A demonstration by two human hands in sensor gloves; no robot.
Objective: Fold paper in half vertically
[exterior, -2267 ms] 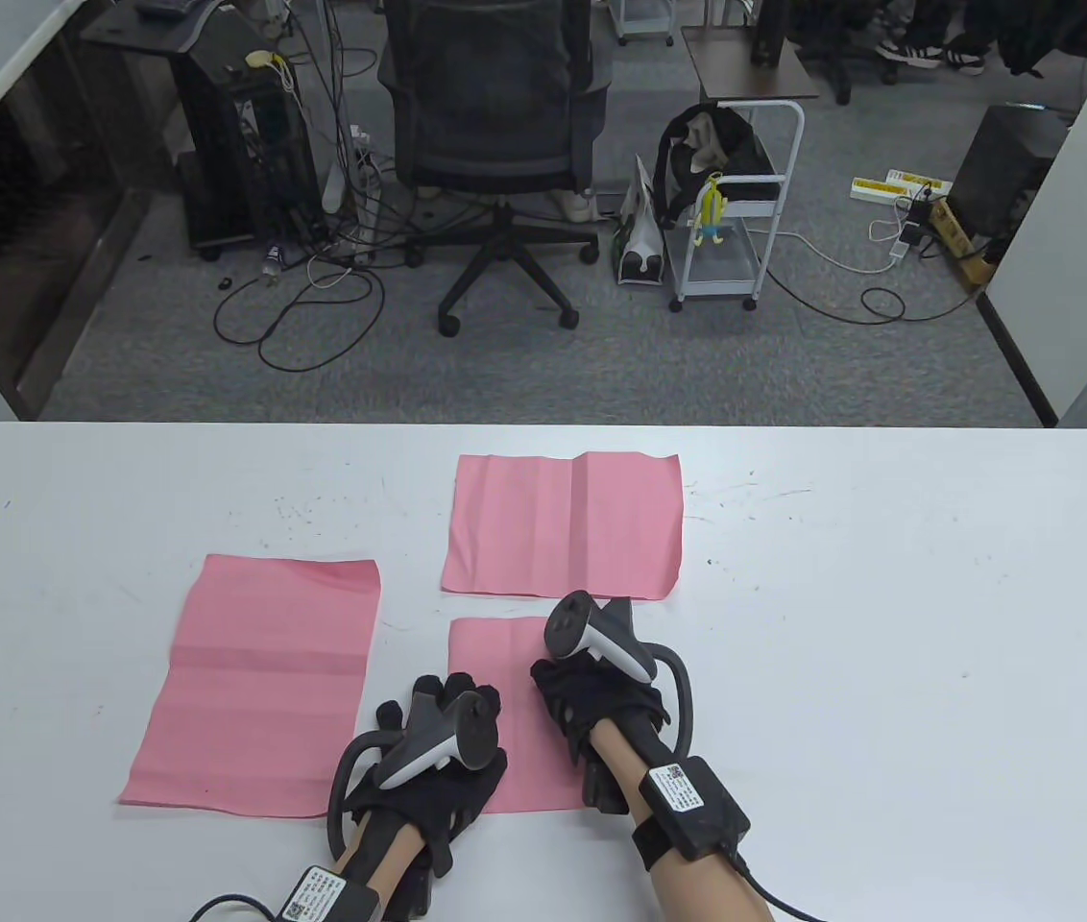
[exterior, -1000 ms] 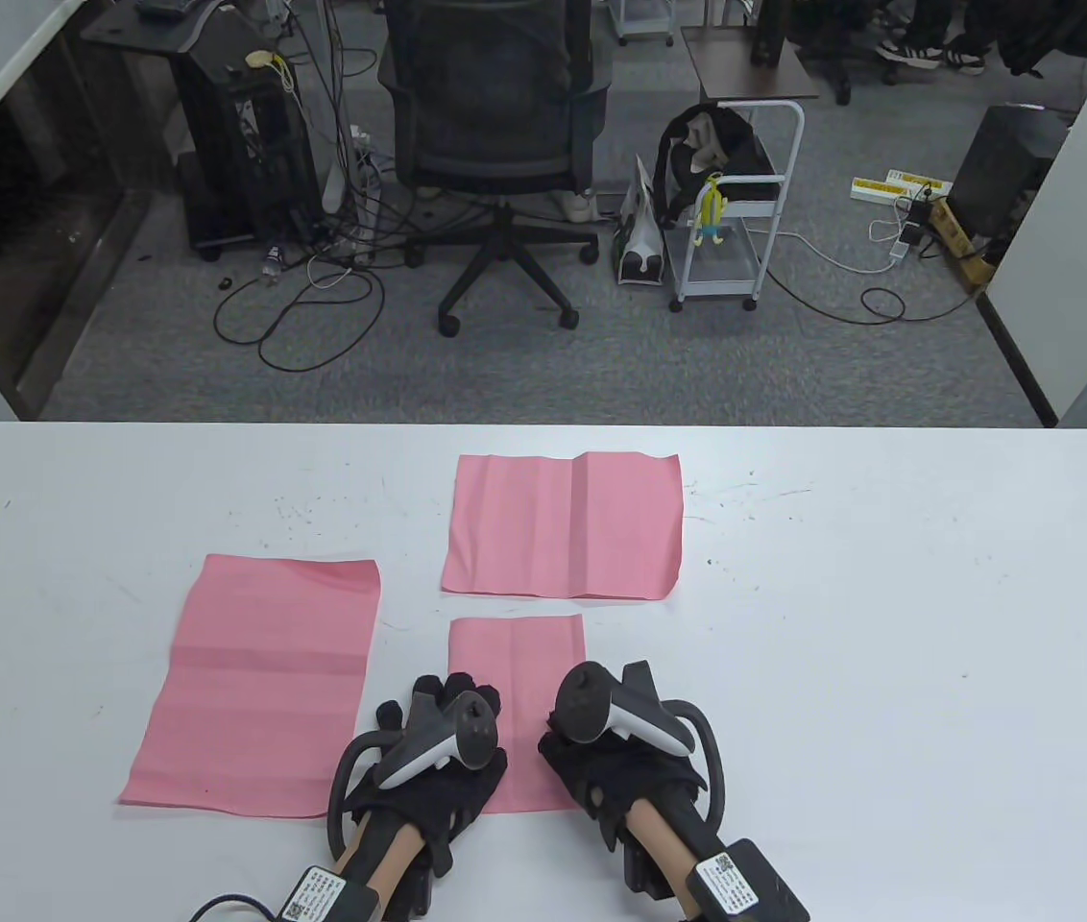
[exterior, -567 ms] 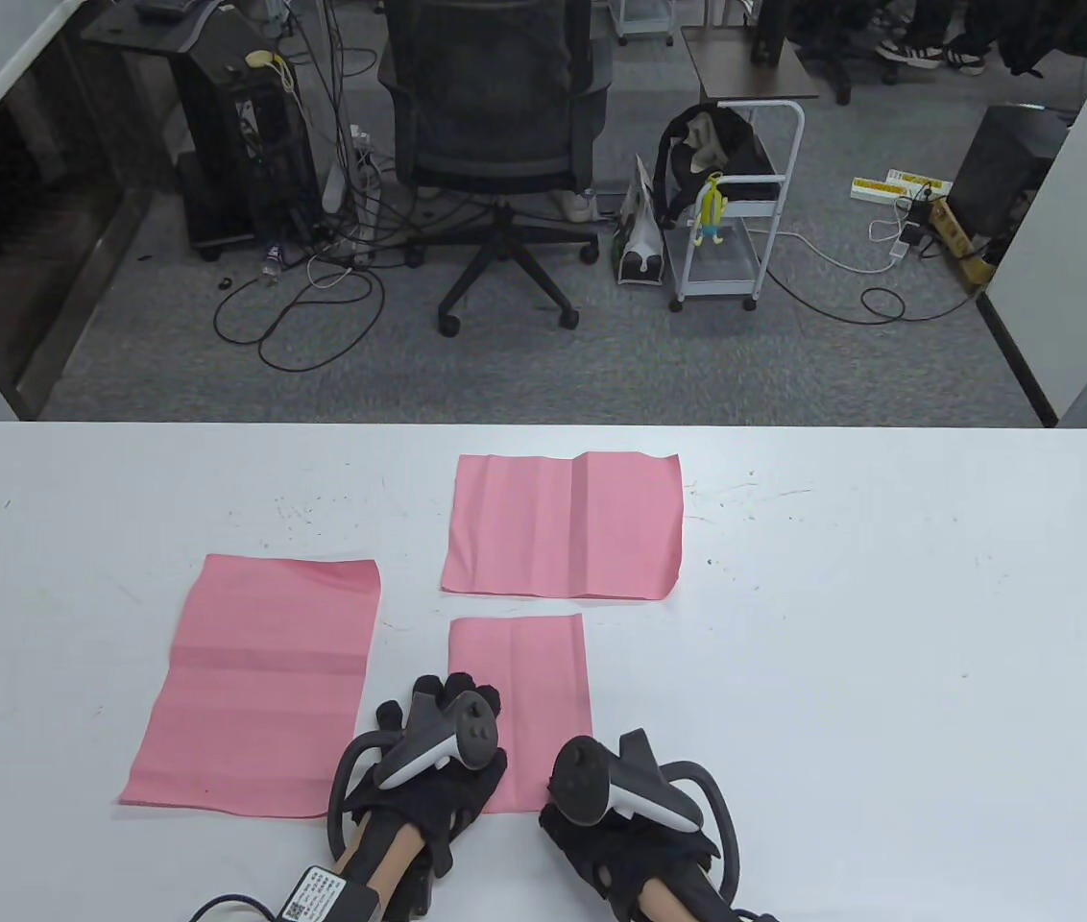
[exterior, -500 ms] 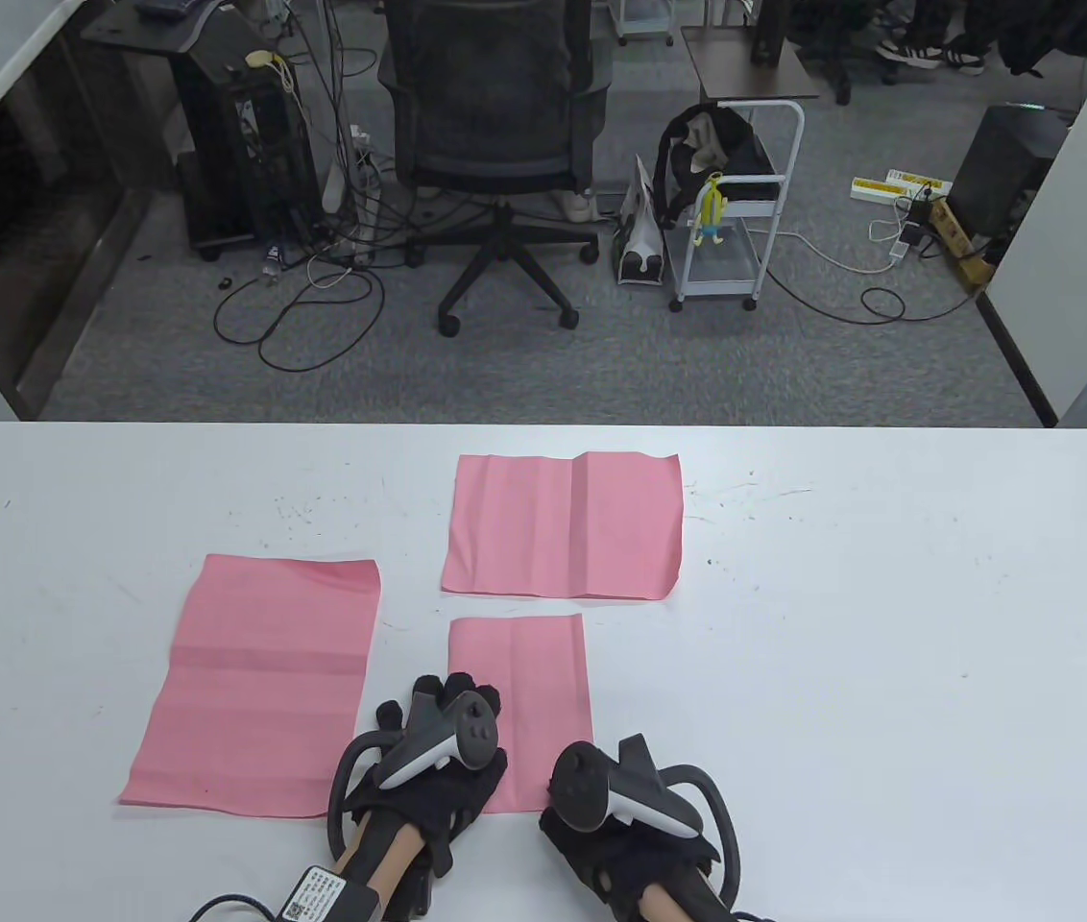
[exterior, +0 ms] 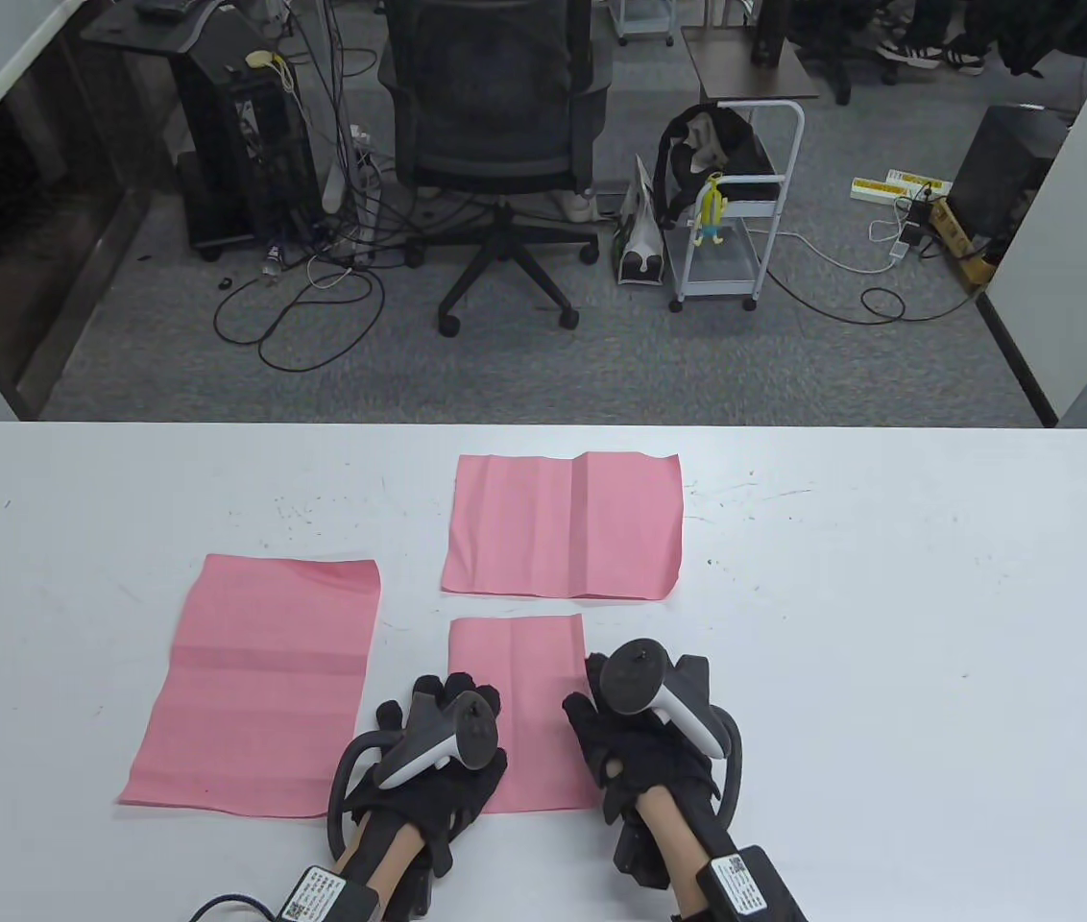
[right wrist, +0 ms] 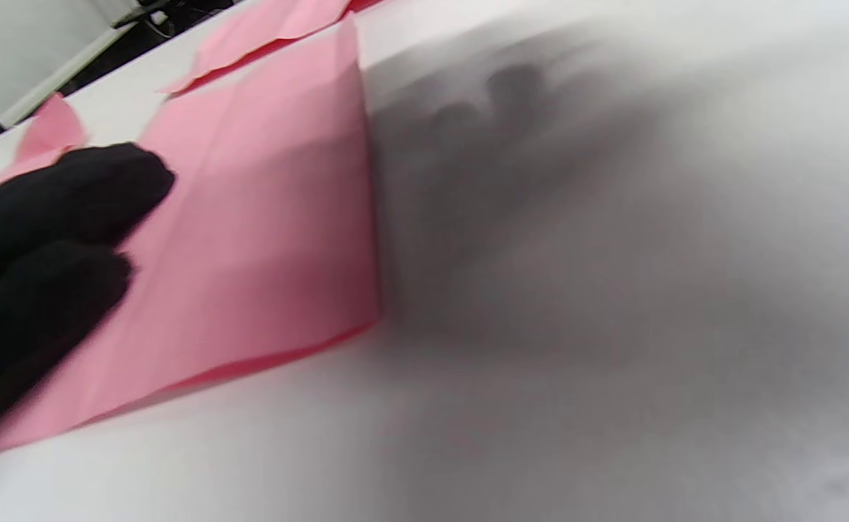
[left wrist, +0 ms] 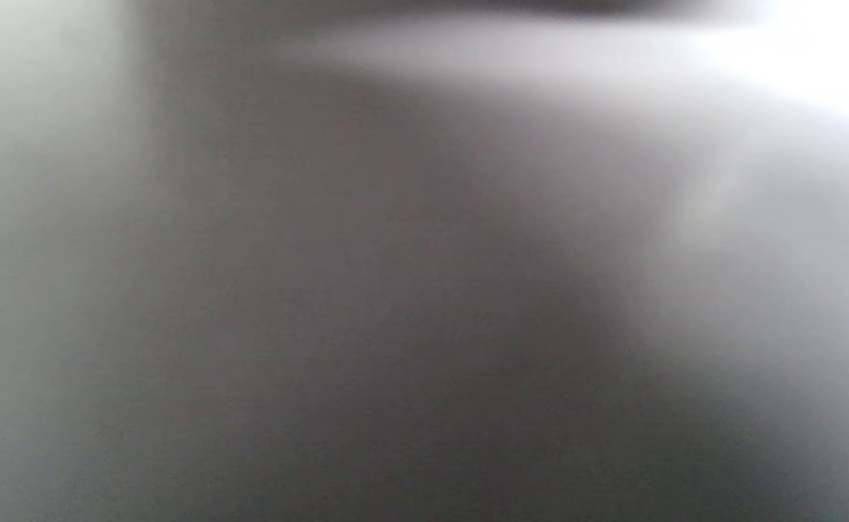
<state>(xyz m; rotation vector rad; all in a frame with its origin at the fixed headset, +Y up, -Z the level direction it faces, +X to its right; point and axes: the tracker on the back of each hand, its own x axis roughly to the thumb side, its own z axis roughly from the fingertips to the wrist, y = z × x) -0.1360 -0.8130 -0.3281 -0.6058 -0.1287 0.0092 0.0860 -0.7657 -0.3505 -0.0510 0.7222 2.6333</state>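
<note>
A pink paper [exterior: 517, 663], folded into a narrow upright strip, lies on the white table [exterior: 889, 624] near the front edge. My left hand [exterior: 443, 693] rests flat on its lower left part with fingers spread. My right hand [exterior: 587, 715] lies at the strip's right edge, fingers touching the paper. In the right wrist view, black gloved fingers [right wrist: 54, 217] lie flat on the pink paper [right wrist: 272, 217], whose doubled edge shows at the near side. The left wrist view is a grey blur.
An unfolded pink sheet [exterior: 260, 672] with creases lies to the left. Another creased pink sheet [exterior: 563, 528] lies just beyond the folded strip. An office chair [exterior: 495, 144] and a cart [exterior: 731, 221] stand on the floor past the table.
My right hand slid down the strip's right edge toward the front of the table, then came back up to the middle of that edge. The left hand has stayed put.
</note>
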